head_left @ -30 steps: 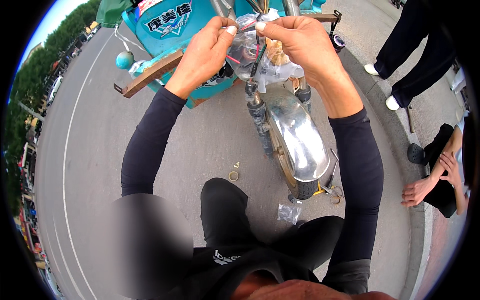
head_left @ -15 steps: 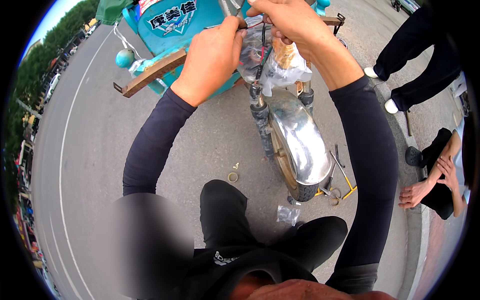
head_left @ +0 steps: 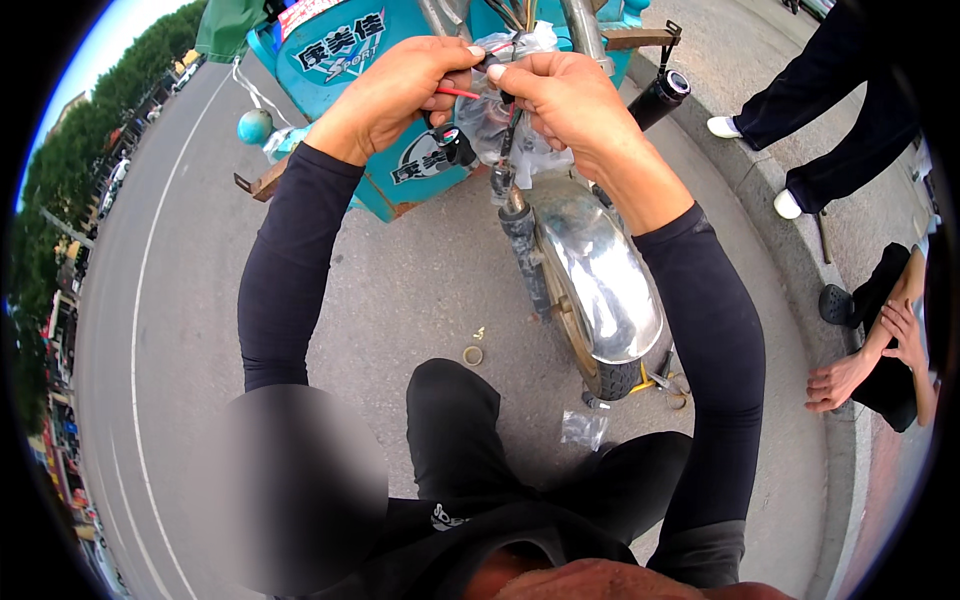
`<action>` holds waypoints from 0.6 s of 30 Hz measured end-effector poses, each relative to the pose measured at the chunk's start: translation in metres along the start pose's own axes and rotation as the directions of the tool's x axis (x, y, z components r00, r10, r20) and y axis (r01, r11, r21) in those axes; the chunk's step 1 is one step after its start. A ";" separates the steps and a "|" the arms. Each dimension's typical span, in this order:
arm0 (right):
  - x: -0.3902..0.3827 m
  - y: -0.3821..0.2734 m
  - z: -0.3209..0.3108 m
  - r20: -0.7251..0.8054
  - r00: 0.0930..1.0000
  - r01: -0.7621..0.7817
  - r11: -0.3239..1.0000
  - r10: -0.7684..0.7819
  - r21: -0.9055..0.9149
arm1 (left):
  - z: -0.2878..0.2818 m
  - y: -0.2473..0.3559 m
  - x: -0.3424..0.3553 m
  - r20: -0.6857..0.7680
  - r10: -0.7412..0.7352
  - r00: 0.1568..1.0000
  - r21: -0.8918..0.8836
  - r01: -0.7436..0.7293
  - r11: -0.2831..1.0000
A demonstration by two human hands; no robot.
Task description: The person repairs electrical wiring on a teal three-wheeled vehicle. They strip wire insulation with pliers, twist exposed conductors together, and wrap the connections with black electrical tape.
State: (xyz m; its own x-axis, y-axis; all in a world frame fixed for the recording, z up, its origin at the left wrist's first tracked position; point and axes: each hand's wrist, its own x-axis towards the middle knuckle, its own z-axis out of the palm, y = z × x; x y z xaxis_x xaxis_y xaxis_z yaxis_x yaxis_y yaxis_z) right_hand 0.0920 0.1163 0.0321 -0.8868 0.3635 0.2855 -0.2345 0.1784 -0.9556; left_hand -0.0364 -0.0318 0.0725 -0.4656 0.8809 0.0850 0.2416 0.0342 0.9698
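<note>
Both arms reach forward to the front of a turquoise vehicle (head_left: 345,85), where electric wires come out between metal tubes. My left hand (head_left: 405,90) is closed, with thumb and fingers pinching a dark wire. A red wire (head_left: 458,93) sticks out beside its fingers. Close by, my right hand (head_left: 570,95) pinches the same dark wire bundle (head_left: 490,62) between thumb and forefinger. My fingers partly hide where the wires meet. Crumpled clear plastic (head_left: 545,160) hangs just behind and below my hands. More thin wires (head_left: 515,14) spread out above them.
Below my hands stands the front wheel with a shiny metal fender (head_left: 605,285). A tape roll (head_left: 472,355), a small plastic bag (head_left: 584,429) and yellow-handled tools (head_left: 645,380) lie on the pavement. Along the curb (head_left: 790,220), one person stands and another sits at the right.
My right hand has come lower, and my left hand has shifted left and turned. A red wire now shows by the left fingers. The rusty bar is more hidden behind my left arm.
</note>
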 end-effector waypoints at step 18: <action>0.004 -0.012 -0.025 0.013 0.920 0.336 0.774 -0.391 -0.537 | 0.027 -0.053 -0.004 -0.280 0.549 0.788 0.535 -0.347 0.770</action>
State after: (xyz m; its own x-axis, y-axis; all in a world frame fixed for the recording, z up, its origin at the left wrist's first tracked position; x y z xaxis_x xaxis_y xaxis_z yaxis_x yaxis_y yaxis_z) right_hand 0.1015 0.1383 0.0460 -0.7297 0.2535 0.6351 -0.2651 0.7513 -0.6044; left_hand -0.0247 -0.0247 0.0147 -0.4727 0.5803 0.6632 0.8031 -0.0263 0.5953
